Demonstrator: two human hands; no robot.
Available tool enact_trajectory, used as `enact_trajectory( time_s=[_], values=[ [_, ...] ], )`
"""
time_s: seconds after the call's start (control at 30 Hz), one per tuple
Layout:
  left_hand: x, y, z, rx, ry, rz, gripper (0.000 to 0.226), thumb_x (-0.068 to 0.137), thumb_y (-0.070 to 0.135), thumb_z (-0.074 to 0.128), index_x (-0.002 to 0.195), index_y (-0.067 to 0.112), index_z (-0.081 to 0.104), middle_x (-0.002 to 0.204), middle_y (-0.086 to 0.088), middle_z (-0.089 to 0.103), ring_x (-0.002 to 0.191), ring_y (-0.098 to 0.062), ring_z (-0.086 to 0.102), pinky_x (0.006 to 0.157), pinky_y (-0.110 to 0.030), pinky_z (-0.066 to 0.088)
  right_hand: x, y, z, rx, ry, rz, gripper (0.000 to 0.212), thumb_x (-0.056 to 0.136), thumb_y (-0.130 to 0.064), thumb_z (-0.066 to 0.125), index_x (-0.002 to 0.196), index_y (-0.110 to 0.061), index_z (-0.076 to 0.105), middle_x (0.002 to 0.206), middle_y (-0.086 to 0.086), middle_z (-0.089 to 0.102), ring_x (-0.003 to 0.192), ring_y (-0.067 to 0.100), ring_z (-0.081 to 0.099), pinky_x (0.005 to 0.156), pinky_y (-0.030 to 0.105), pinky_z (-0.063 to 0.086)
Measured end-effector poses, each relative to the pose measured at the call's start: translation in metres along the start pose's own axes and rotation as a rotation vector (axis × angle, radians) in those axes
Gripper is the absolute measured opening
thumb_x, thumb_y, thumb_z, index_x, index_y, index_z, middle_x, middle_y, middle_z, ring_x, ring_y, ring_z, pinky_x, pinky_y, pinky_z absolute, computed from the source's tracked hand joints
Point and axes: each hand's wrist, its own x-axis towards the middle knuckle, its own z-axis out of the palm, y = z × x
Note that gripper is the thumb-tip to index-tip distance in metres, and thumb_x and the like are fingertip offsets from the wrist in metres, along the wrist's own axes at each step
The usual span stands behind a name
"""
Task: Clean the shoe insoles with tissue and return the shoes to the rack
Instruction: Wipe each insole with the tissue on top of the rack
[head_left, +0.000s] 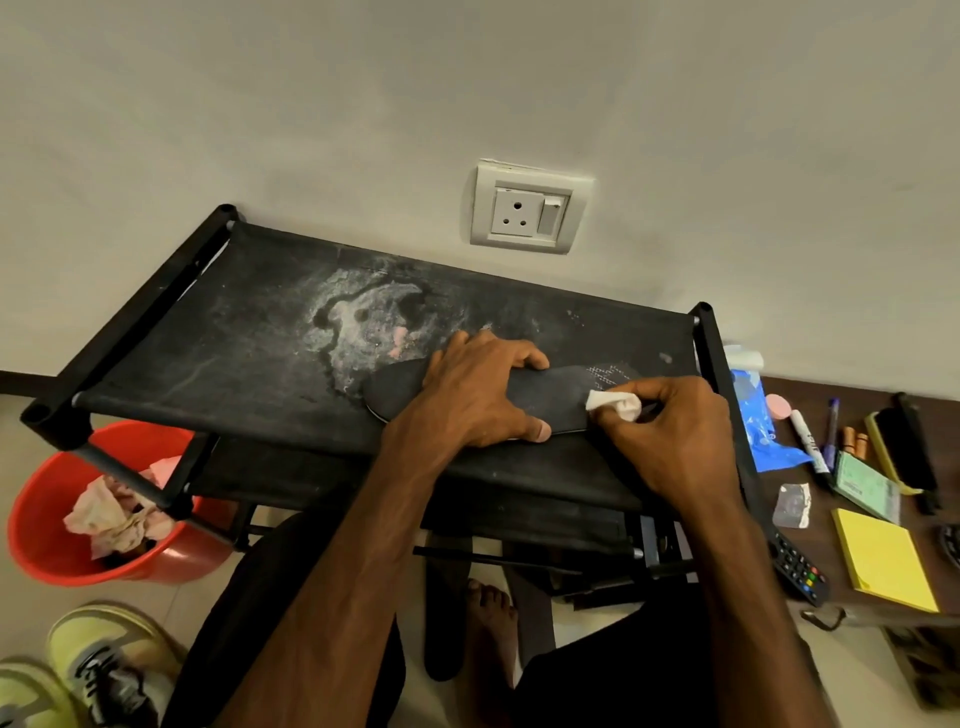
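Observation:
A black insole (550, 392) lies flat on the top shelf of the black shoe rack (234, 332). My left hand (478, 389) grips it across the middle, fingers over the far edge and thumb on the near edge. My right hand (670, 431) pinches a crumpled white tissue (613, 404) and presses it on the insole's right end, beside a pale printed pattern. A pair of yellow-green sneakers (98, 670) stands on the floor at the bottom left. Two more dark insoles (447, 613) lie on the floor beside my bare foot.
A red bucket (36, 519) holding used tissues stands under the rack's left end. A low wooden table (857, 587) at the right carries yellow sticky notes (883, 566), markers, a remote and a blue plastic bag (758, 415). A wall socket (527, 208) is behind the rack. White stains mark the shelf.

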Motion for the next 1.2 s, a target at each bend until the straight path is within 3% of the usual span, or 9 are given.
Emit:
enact_trajectory(
  time_s=[0.13, 0.27, 0.33, 0.47, 0.57, 0.7, 0.9, 1.07, 1.2],
  values=[
    [-0.001, -0.002, 0.000, -0.025, 0.009, 0.011, 0.073, 0.067, 0.058, 0.084, 0.133, 0.047, 0.054, 0.132, 0.007, 0.052, 0.129, -0.023, 0.041, 0.114, -0.047, 0.030, 0.002, 0.006, -0.007, 0.084, 0.051, 0.023, 0.006, 0.082, -0.028, 0.077, 0.085, -0.031, 0.081, 0.071, -0.011, 0.074, 0.070, 0.007, 0.071, 0.071, 0.040, 0.062],
    [-0.002, -0.003, -0.002, -0.002, -0.013, 0.026, 0.074, 0.072, 0.057, 0.081, 0.138, 0.044, 0.050, 0.137, 0.005, 0.048, 0.131, -0.023, 0.037, 0.115, -0.048, 0.028, 0.004, 0.006, -0.017, 0.302, 0.149, 0.041, 0.011, 0.084, -0.023, 0.081, 0.095, -0.023, 0.082, 0.082, -0.009, 0.077, 0.080, 0.010, 0.073, 0.072, 0.023, 0.058],
    [-0.002, 0.000, -0.002, 0.010, -0.018, 0.044, 0.074, 0.074, 0.056, 0.080, 0.140, 0.041, 0.048, 0.140, 0.006, 0.046, 0.133, -0.022, 0.034, 0.115, -0.048, 0.028, 0.004, 0.009, -0.019, 0.324, 0.164, 0.040, 0.012, 0.085, -0.024, 0.081, 0.096, -0.022, 0.082, 0.082, -0.008, 0.078, 0.080, 0.009, 0.073, 0.072, 0.021, 0.056],
    [0.001, 0.009, 0.009, 0.004, 0.017, 0.084, 0.075, 0.077, 0.057, 0.078, 0.141, 0.037, 0.047, 0.143, 0.006, 0.045, 0.136, -0.020, 0.033, 0.116, -0.047, 0.028, 0.003, 0.011, -0.020, 0.265, 0.089, 0.051, 0.005, 0.086, -0.023, 0.079, 0.087, -0.028, 0.080, 0.075, -0.011, 0.076, 0.072, 0.006, 0.071, 0.068, 0.030, 0.057],
    [0.005, 0.018, 0.018, 0.057, 0.066, 0.112, 0.074, 0.079, 0.056, 0.076, 0.143, 0.034, 0.047, 0.143, 0.005, 0.046, 0.134, -0.021, 0.036, 0.114, -0.043, 0.032, 0.002, 0.010, -0.020, 0.178, 0.026, 0.019, 0.011, 0.085, -0.024, 0.080, 0.079, -0.033, 0.076, 0.072, -0.013, 0.074, 0.070, 0.001, 0.070, 0.066, 0.025, 0.057],
    [0.007, 0.021, 0.021, 0.092, 0.086, 0.108, 0.077, 0.079, 0.053, 0.077, 0.146, 0.035, 0.045, 0.146, 0.003, 0.044, 0.135, -0.022, 0.036, 0.112, -0.041, 0.034, -0.004, 0.003, -0.010, 0.094, -0.030, -0.083, 0.009, 0.084, -0.017, 0.077, 0.084, -0.024, 0.082, 0.070, -0.011, 0.074, 0.068, -0.003, 0.068, 0.060, 0.013, 0.052],
    [0.007, 0.021, 0.022, 0.098, 0.061, 0.090, 0.076, 0.080, 0.054, 0.076, 0.147, 0.039, 0.043, 0.147, 0.004, 0.042, 0.136, -0.021, 0.034, 0.112, -0.039, 0.030, -0.003, 0.008, -0.002, 0.059, 0.049, -0.047, 0.008, 0.081, -0.021, 0.076, 0.085, -0.022, 0.083, 0.071, -0.007, 0.075, 0.066, 0.001, 0.069, 0.068, 0.032, 0.060],
    [0.006, 0.021, 0.020, 0.074, 0.061, 0.097, 0.074, 0.079, 0.054, 0.076, 0.145, 0.040, 0.046, 0.146, 0.003, 0.043, 0.135, -0.022, 0.035, 0.112, -0.041, 0.031, 0.005, 0.020, -0.010, 0.016, 0.184, 0.081, 0.016, 0.082, -0.018, 0.071, 0.093, -0.018, 0.082, 0.073, 0.002, 0.075, 0.068, 0.015, 0.068, 0.066, 0.030, 0.054],
    [0.006, 0.021, 0.021, 0.076, 0.057, 0.099, 0.074, 0.079, 0.053, 0.077, 0.145, 0.040, 0.045, 0.147, 0.003, 0.043, 0.135, -0.021, 0.035, 0.111, -0.040, 0.031, 0.004, 0.021, -0.012, -0.019, 0.160, 0.058, 0.014, 0.084, -0.015, 0.066, 0.083, -0.014, 0.080, 0.063, 0.004, 0.069, 0.061, 0.019, 0.064, 0.061, 0.037, 0.055]
  ],
)
